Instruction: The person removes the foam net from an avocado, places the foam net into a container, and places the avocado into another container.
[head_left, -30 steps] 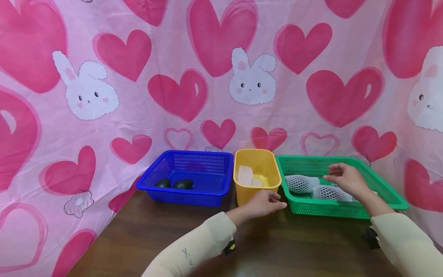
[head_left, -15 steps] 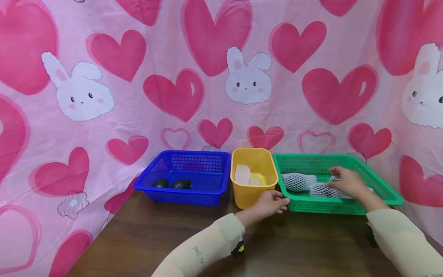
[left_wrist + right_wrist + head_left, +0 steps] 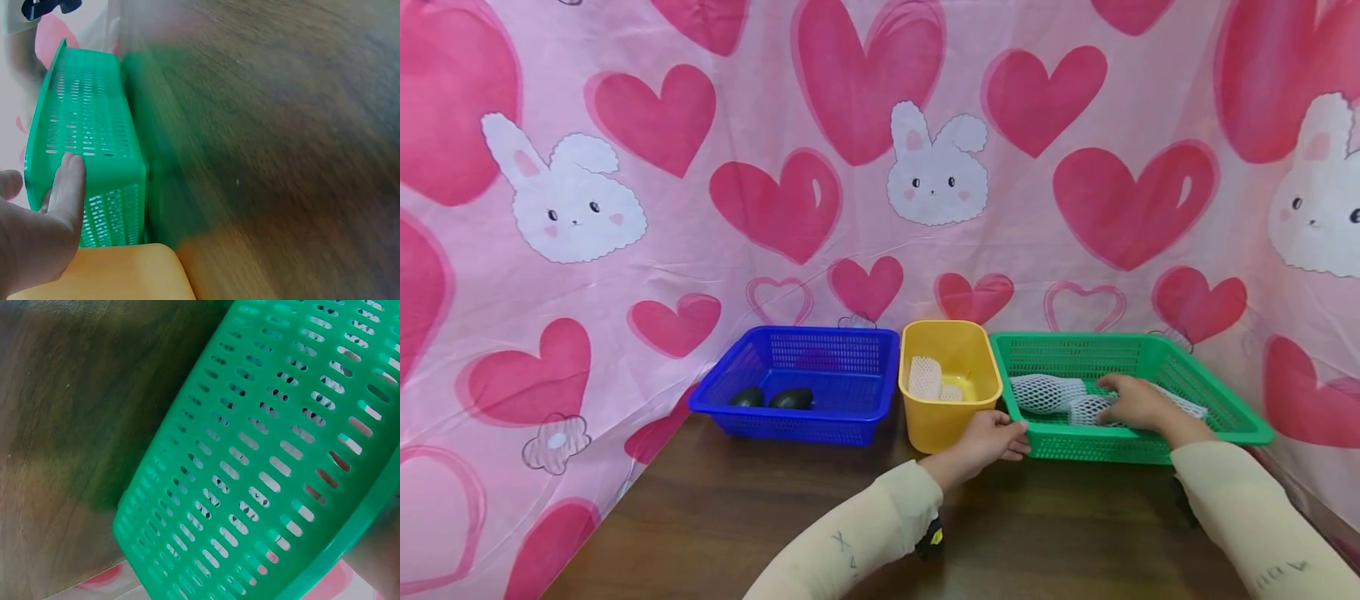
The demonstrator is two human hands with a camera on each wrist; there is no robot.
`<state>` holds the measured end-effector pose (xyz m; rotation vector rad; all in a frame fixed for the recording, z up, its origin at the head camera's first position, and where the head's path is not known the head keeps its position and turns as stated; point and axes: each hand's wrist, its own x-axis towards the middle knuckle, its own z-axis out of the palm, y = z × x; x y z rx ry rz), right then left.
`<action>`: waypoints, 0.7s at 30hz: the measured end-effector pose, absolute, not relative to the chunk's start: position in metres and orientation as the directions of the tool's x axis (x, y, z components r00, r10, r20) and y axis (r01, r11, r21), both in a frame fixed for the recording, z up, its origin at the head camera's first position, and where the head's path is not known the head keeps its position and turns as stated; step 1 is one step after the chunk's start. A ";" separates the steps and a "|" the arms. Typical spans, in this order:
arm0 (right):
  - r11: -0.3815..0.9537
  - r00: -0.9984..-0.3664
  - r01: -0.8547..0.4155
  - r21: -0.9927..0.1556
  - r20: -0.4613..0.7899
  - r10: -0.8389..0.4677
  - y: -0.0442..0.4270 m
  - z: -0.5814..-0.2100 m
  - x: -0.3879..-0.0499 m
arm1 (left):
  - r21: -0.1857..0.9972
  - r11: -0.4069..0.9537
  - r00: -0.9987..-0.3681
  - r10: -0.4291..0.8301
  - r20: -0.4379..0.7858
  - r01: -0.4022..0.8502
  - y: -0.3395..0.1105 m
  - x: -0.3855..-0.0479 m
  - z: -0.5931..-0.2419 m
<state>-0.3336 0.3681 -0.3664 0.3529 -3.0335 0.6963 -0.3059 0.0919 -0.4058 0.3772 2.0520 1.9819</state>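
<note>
In the head view, my left hand (image 3: 981, 446) holds the near left corner of the green basket (image 3: 1105, 448). The thumb lies at the rim and the fingers (image 3: 73, 181) lie along the outer wall in the left wrist view. Inside that basket, my right hand (image 3: 1138, 406) bends over a foam-netted avocado (image 3: 1086, 409), with thumb and fingers around it; the hand covers much of it. Another foam-netted avocado (image 3: 1045, 394) lies to its left. More white foam net (image 3: 1183, 402) shows right of the hand. The right wrist view shows mostly the basket's perforated wall.
Between the two baskets stands a yellow bin (image 3: 943, 425) containing white foam nets (image 3: 925, 379). The blue basket (image 3: 820, 432) at left holds two bare dark avocados (image 3: 791, 398). All stand on a brown wooden table (image 3: 737, 517) before a pink heart-patterned cloth (image 3: 850, 233).
My right hand has lowered into the green basket and moved slightly left onto the foam-netted avocado. My left hand has come to the basket's corner and taken hold. The view has shifted slightly.
</note>
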 end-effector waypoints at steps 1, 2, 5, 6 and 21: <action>0.876 -0.975 -0.218 -0.431 0.051 -0.217 0.367 -0.367 -0.335 | 1.000 0.026 -0.934 0.358 -0.010 -0.001 0.093 -0.306 -0.406; 0.875 -0.974 -0.220 -0.430 0.043 -0.223 0.367 -0.368 -0.336 | 1.000 0.020 -0.936 0.352 -0.012 -0.006 0.095 -0.306 -0.407; 0.874 -0.971 -0.224 -0.432 0.020 -0.239 0.365 -0.368 -0.338 | 1.000 0.010 -0.939 0.342 -0.023 -0.021 0.097 -0.307 -0.408; 0.873 -0.970 -0.225 -0.432 0.012 -0.244 0.365 -0.368 -0.339 | 1.000 0.007 -0.940 0.340 -0.025 -0.025 0.098 -0.306 -0.408; 0.915 -0.964 -0.230 -0.332 -0.049 -0.261 0.363 -0.375 -0.355 | 0.997 -0.049 -0.938 0.345 -0.039 -0.060 0.097 -0.304 -0.408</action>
